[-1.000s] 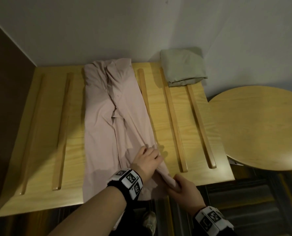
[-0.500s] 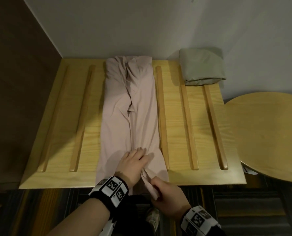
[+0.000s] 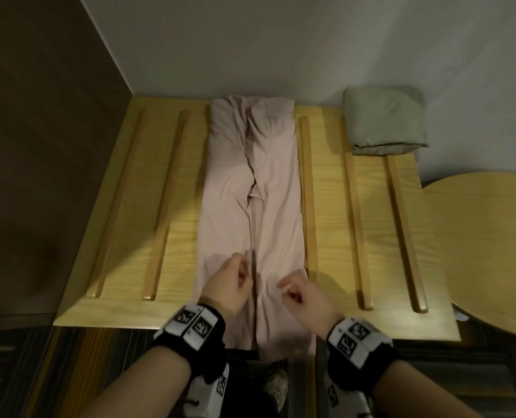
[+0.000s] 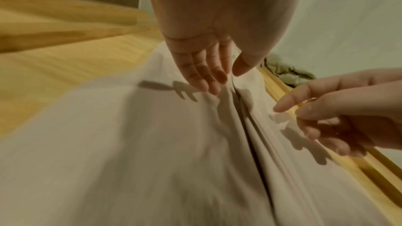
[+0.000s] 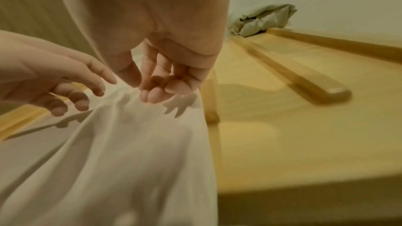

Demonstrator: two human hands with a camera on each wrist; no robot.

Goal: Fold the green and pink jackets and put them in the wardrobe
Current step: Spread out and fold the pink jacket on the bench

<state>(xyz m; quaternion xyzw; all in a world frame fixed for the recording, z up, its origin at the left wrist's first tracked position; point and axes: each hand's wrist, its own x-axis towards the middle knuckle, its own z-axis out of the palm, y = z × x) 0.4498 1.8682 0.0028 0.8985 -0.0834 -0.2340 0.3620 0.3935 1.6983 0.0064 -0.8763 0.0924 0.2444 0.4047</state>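
Observation:
The pink jacket [image 3: 250, 182] lies folded into a long narrow strip down the middle of the slatted wooden platform [image 3: 335, 206], its near end hanging over the front edge. My left hand [image 3: 244, 276] is over the strip's near end; in the left wrist view its fingertips [image 4: 214, 89] touch the pink jacket [image 4: 152, 143] beside the centre seam. My right hand [image 3: 286, 292] hovers just to the right, fingers loosely curled and holding nothing, with its shadow on the pink jacket [image 5: 108, 161] below the right hand [image 5: 147, 92]. The green jacket [image 3: 383, 122] sits folded at the back right corner.
Raised wooden slats [image 3: 308, 191] run front to back on both sides of the jacket. A round wooden table [image 3: 491, 251] stands close on the right. A dark brown panel [image 3: 39, 146] rises on the left and a white wall [image 3: 280, 40] behind. A shoe [image 3: 276, 387] shows on the floor below.
My right hand has let go of the jacket's lower edge and risen over the strip. My left hand has lifted from pressing flat. The jacket's right side now lies straight.

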